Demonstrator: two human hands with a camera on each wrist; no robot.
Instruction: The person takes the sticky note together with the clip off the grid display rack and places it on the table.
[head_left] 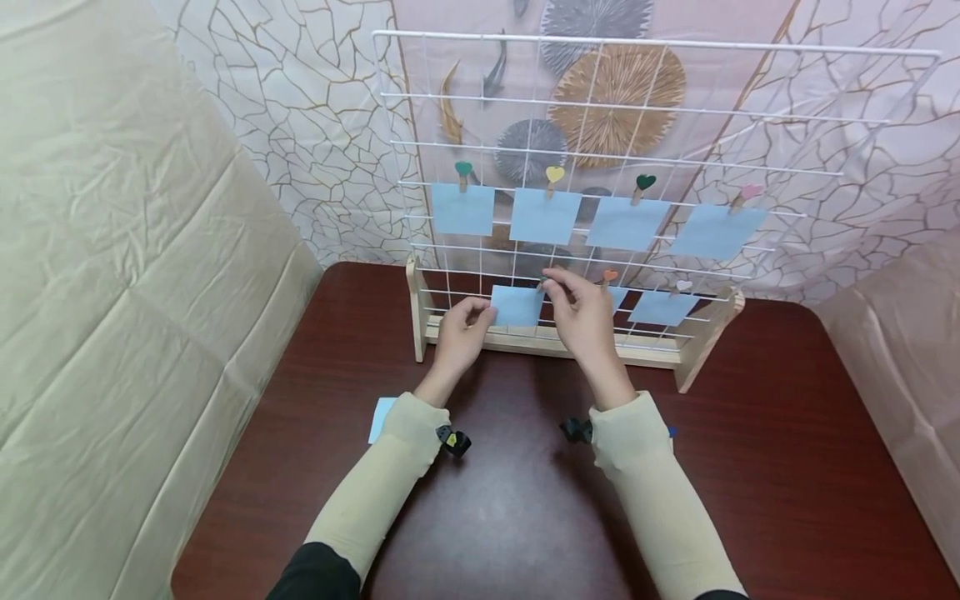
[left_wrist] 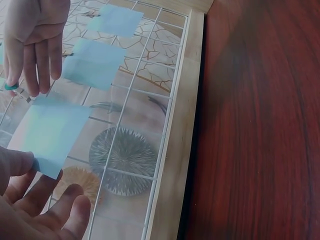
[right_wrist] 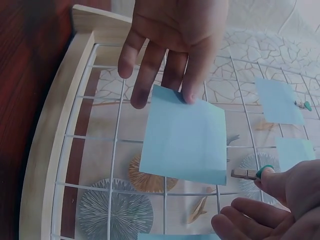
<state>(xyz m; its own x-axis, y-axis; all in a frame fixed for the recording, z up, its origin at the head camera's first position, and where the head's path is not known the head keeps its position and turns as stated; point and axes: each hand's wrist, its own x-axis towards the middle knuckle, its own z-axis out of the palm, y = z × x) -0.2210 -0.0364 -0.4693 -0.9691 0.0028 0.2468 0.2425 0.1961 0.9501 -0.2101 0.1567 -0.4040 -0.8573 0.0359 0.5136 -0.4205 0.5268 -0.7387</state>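
Observation:
My left hand (head_left: 461, 333) pinches a light blue paper card (head_left: 516, 306) by its left edge, between thumb and fingertips. The card is held up at the lower part of the white wire grid (head_left: 652, 42). A small wooden clothespin (right_wrist: 245, 174) with a green heart is pinched by my right hand (head_left: 585, 317). In the right wrist view the clothespin's tip points at the card's edge, with a narrow gap between them. To the right on the same row, another blue card (head_left: 663, 308) hangs under a white-heart clothespin, and one under an orange heart is partly hidden by my right hand.
Several blue cards (head_left: 545, 217) hang higher on the grid from heart clothespins. A wooden base (head_left: 652, 357) supports the grid on the dark red table (head_left: 495, 500). Another blue paper (head_left: 381, 417) lies by my left sleeve, partly covered. Patterned cloth hangs behind.

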